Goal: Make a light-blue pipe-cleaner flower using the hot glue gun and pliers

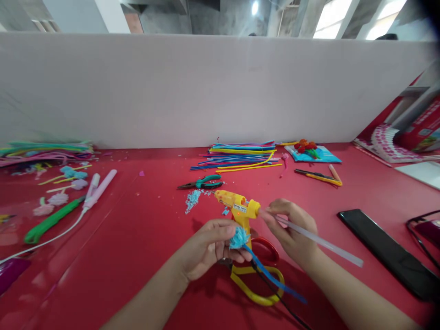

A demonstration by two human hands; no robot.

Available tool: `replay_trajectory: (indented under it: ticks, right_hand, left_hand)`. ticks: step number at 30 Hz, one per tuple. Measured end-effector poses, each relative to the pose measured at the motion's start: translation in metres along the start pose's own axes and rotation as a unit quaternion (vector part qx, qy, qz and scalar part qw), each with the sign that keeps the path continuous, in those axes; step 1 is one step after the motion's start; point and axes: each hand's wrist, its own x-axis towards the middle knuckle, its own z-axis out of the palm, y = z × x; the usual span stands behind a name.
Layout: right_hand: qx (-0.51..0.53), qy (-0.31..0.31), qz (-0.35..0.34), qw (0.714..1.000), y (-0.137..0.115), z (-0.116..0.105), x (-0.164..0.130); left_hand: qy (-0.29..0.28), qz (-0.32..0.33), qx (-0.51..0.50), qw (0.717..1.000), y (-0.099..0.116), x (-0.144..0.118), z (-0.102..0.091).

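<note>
The blue pom-pom [239,238] on its blue stem [271,275] is sitting pinched in the left hand [209,247], just below the yellow glue gun [239,208]. The right hand [292,229] is gripping the clear glue stick [319,241] at the gun's back, above red-and-yellow scissors [261,275] on the red table [137,238].

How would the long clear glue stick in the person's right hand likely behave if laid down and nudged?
The long clear glue stick looks round and smooth, so it would probably roll on the glossy red table. It juts straight past the right hand without sagging, suggesting fair stiffness. It seems light, held by fingertips.
</note>
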Motion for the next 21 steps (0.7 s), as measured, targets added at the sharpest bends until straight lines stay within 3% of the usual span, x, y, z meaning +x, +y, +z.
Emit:
replay_trajectory:
  ticks: [3, 6, 8, 10, 12, 15, 18, 21]
  right_hand:
    - [0.185, -0.053, 0.128, 0.973, 0.001, 0.006, 0.003]
    - [0.336, -0.184, 0.257, 0.887, 0.0, 0.012, 0.005]
    - [0.395, -0.26, 0.307, 0.826, -0.002, 0.017, 0.003]
    - [0.434, -0.278, 0.338, 0.787, -0.005, 0.022, 0.001]
    - [0.458, -0.251, 0.372, 0.767, -0.006, 0.024, 0.002]
    - [0.455, -0.191, 0.403, 0.771, -0.005, 0.018, 0.014]
    - [0.399, -0.121, 0.368, 0.831, -0.001, 0.002, 0.03]
    - [0.372, -0.151, 0.328, 0.855, 0.001, -0.012, 0.031]
  left_hand:
    - [-0.008, 0.008, -0.007, 1.0, 0.001, 0.0, 0.002]
    - [-0.021, 0.0, 0.001, 1.0, -0.001, 0.001, 0.001]
    - [-0.03, -0.01, 0.001, 1.0, -0.004, 0.002, -0.001]
    - [-0.04, -0.01, -0.006, 0.999, -0.007, 0.003, -0.002]
    - [-0.047, -0.009, -0.012, 0.999, -0.008, 0.004, -0.003]
    - [-0.027, 0.005, -0.02, 0.999, -0.005, 0.004, -0.005]
    - [0.048, 0.023, -0.052, 0.997, 0.002, 0.005, -0.009]
    - [0.135, 0.009, -0.106, 0.985, 0.008, 0.009, -0.014]
